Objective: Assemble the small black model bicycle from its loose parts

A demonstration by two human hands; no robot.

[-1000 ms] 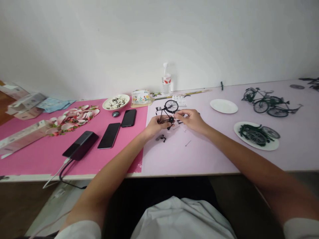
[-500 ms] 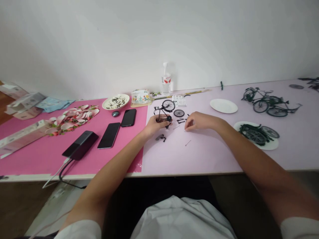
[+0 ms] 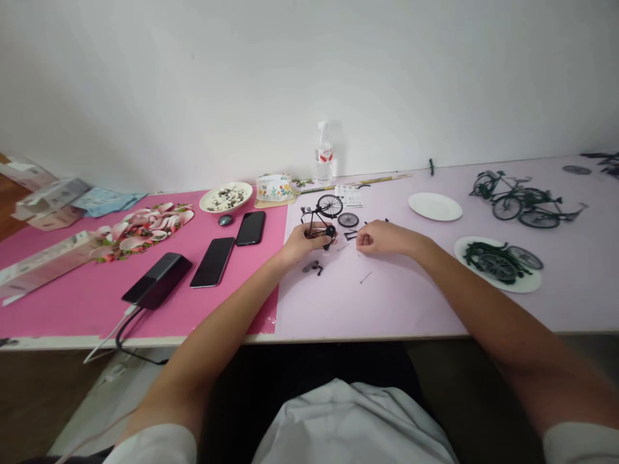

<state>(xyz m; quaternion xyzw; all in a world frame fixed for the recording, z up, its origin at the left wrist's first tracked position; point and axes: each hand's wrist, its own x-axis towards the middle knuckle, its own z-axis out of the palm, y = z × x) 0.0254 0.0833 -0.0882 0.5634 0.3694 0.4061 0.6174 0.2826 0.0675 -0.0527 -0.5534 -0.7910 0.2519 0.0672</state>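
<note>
My left hand [image 3: 300, 243] is closed around a small black model bicycle [image 3: 323, 218], holding its frame upright on the lilac table [image 3: 387, 303]; one spoked wheel stands up behind the fingers. My right hand [image 3: 382, 238] rests just to the right, fingers curled in a pinch on something too small to name. A loose black wheel [image 3: 348, 220] and small black parts [image 3: 351, 234] lie between the hands. More tiny black parts [image 3: 313, 266] and a thin pin [image 3: 365, 278] lie in front.
Two phones [image 3: 213, 261] and a black power bank [image 3: 157, 280] with a cable lie on the pink mat [image 3: 72, 303]. A water bottle [image 3: 324, 154], bowl [image 3: 226, 196], white plates [image 3: 435, 206] and green model bicycles [image 3: 520, 200] stand around.
My right hand left the bicycle, swung right and down to the table, then closed into a pinch near the loose parts. The loose wheel came into view. My left hand kept its hold.
</note>
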